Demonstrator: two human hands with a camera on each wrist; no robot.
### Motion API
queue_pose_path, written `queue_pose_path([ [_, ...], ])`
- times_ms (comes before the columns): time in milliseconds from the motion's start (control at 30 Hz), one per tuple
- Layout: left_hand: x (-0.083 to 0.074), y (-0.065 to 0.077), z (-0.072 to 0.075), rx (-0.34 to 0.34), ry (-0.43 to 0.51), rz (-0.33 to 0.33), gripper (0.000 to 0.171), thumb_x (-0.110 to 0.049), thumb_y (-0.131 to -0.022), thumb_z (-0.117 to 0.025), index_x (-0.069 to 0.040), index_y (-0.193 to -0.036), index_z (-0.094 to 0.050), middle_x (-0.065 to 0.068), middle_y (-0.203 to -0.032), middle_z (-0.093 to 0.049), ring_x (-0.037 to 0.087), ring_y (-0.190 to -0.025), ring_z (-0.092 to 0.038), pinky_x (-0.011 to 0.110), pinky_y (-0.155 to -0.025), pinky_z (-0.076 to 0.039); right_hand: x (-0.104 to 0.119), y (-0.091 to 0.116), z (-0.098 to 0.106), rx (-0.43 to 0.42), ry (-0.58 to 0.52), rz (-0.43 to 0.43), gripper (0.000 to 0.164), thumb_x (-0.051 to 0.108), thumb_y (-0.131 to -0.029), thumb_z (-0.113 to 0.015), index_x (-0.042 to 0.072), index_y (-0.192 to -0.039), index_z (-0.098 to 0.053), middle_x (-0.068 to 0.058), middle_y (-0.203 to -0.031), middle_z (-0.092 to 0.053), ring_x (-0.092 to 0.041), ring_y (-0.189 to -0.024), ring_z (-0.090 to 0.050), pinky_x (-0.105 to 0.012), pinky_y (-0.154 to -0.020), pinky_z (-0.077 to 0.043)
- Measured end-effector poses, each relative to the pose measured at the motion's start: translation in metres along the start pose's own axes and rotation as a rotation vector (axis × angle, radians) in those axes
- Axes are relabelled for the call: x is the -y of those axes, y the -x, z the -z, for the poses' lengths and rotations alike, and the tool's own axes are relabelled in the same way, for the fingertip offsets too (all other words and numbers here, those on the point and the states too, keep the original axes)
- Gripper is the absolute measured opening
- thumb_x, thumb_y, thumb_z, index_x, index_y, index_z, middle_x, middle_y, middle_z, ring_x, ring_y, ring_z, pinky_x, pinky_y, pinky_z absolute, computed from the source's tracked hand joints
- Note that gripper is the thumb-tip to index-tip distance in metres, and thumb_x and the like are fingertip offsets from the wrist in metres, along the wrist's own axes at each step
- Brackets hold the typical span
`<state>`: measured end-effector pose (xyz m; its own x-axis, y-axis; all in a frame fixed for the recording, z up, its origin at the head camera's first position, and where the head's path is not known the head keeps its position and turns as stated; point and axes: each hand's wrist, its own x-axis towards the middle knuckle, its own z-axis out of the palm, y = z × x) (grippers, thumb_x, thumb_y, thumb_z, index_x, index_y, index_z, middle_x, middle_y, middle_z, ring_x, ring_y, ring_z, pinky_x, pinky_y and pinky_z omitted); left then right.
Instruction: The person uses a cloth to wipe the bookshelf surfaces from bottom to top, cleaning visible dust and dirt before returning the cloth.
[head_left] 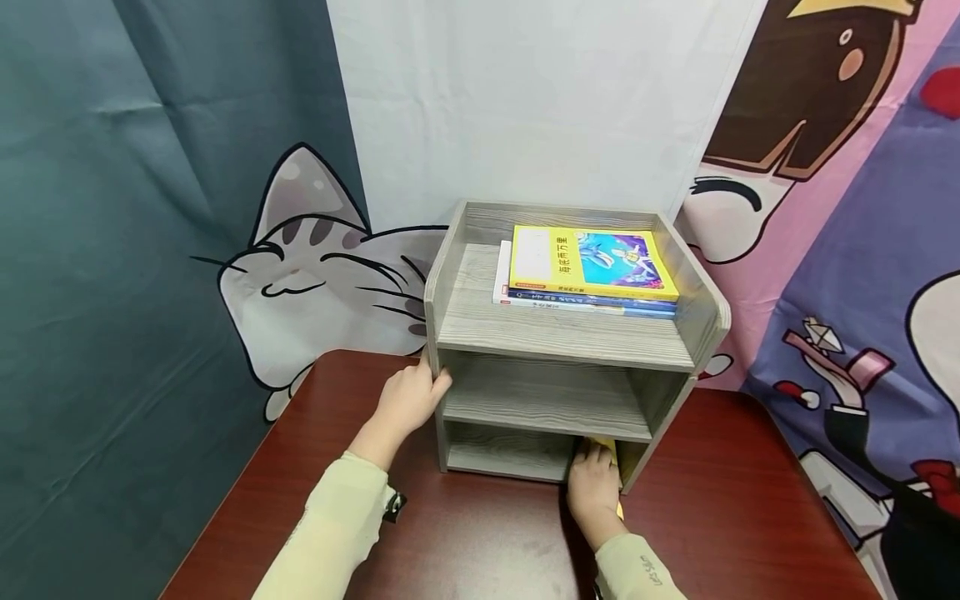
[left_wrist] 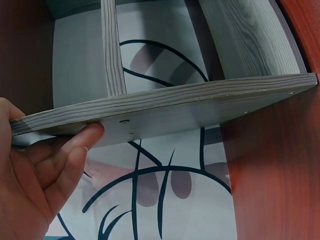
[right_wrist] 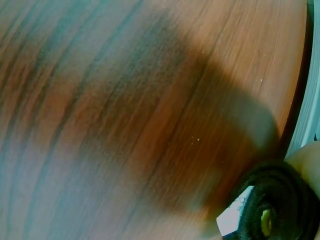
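Right grip: the right grip (head_left: pixel 594 482) is closed, with fingers bent on a yellow item (head_left: pixel 603 450); the thumb is not clear to see.
Yellow item: at the right end of the lowest compartment, partly outside at its front; the hand covers most of it, so no writing can be read.
Right cuff: dark letters on the right sleeve (head_left: pixel 637 567), too small to read surely; near this hand, a dark fuzzy roll (right_wrist: pixel 277 205) carries a white tag (right_wrist: pixel 236 212) with blurred print.
Left grip: the left grip (head_left: pixel 411 396) is closed around the front edge of the left side panel (left_wrist: pixel 165 97), fingers on its outer face.
Shelf unit: the grey wood-grain shelf unit (head_left: pixel 540 333) stands on the reddish-brown tabletop (head_left: pixel 480 533).
Top-board title: the yellow book (head_left: pixel 592 262) reads 海底两万里.
Under it: a blue book (head_left: pixel 592 299) and a white book (head_left: pixel 503 271), spine words too small.
Behind: a curtain with a printed cat (head_left: pixel 300 308).
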<state>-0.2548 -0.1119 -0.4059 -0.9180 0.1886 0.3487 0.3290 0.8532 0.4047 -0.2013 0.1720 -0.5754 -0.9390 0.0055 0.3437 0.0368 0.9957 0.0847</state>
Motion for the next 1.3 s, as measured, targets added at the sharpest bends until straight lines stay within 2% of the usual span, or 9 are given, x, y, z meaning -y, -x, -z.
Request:
queue_pose_path([
  [233,0.0,0.0,-0.001,0.002,0.0,0.008,0.034,-0.03,-0.091,-0.046,0.001,-0.104,-0.054,0.012,-0.065,-0.06,0.029,-0.056,-0.057,0.044,-0.053,-0.043,0.006,-0.001,0.0,-0.024,-0.02,0.009,0.065,0.014,-0.057,-0.075,-0.014,-0.112,-0.054,-0.026,-0.092,-0.049,-0.038,-0.084,-0.047,-0.045,-0.061,-0.043],
  [367,0.0,-0.001,-0.002,-0.003,0.004,0.007,0.033,-0.03,-0.09,-0.046,0.0,-0.102,-0.053,0.013,-0.065,-0.06,0.03,-0.057,-0.057,0.044,-0.054,-0.043,0.015,-0.001,0.001,-0.026,-0.024,0.022,0.067,0.013,-0.058,-0.075,-0.013,-0.116,-0.053,-0.026,-0.094,-0.049,-0.038,-0.085,-0.048,-0.044,-0.062,-0.043],
  [567,0.0,-0.002,-0.005,-0.012,0.001,0.003,0.033,-0.03,-0.09,-0.046,0.0,-0.1,-0.054,0.013,-0.067,-0.061,0.031,-0.057,-0.058,0.045,-0.053,-0.043,0.027,-0.003,0.0,-0.145,-0.055,0.036,0.063,0.009,-0.054,-0.072,-0.014,-0.11,-0.053,-0.025,-0.09,-0.048,-0.037,-0.082,-0.047,-0.044,-0.06,-0.041],
  [667,0.001,-0.002,-0.004,-0.017,-0.009,0.001,0.032,-0.03,-0.09,-0.046,0.0,-0.098,-0.054,0.014,-0.067,-0.062,0.032,-0.058,-0.059,0.045,-0.054,-0.043,0.031,-0.003,-0.002,-0.179,-0.065,0.038,0.063,0.008,-0.054,-0.07,-0.015,-0.11,-0.052,-0.025,-0.09,-0.047,-0.037,-0.082,-0.046,-0.044,-0.06,-0.04],
  [767,0.001,-0.002,-0.004,-0.02,-0.012,-0.003,0.032,-0.03,-0.09,-0.046,-0.001,-0.097,-0.054,0.014,-0.067,-0.062,0.033,-0.059,-0.06,0.046,-0.054,-0.044,0.032,-0.004,0.0,-0.159,-0.063,0.035,0.061,0.008,-0.056,-0.071,-0.014,-0.11,-0.053,-0.025,-0.089,-0.047,-0.037,-0.082,-0.046,-0.044,-0.06,-0.04],
  [967,0.002,-0.001,-0.003,-0.017,-0.02,0.001,0.029,-0.029,-0.09,-0.047,-0.002,-0.095,-0.053,0.012,-0.064,-0.06,0.032,-0.057,-0.058,0.045,-0.054,-0.043,0.038,-0.006,0.001,-0.039,-0.048,0.034,0.063,0.011,-0.061,-0.072,-0.012,-0.117,-0.053,-0.024,-0.094,-0.049,-0.037,-0.086,-0.048,-0.043,-0.063,-0.042],
  [1300,0.001,-0.003,-0.004,-0.012,-0.018,-0.009,0.03,-0.03,-0.09,-0.046,-0.002,-0.097,-0.052,0.011,-0.062,-0.058,0.028,-0.052,-0.055,0.042,-0.05,-0.042,0.056,-0.012,0.004,0.008,-0.058,0.032,0.067,0.015,-0.06,-0.074,-0.011,-0.118,-0.052,-0.024,-0.096,-0.049,-0.037,-0.089,-0.048,-0.043,-0.064,-0.042],
])
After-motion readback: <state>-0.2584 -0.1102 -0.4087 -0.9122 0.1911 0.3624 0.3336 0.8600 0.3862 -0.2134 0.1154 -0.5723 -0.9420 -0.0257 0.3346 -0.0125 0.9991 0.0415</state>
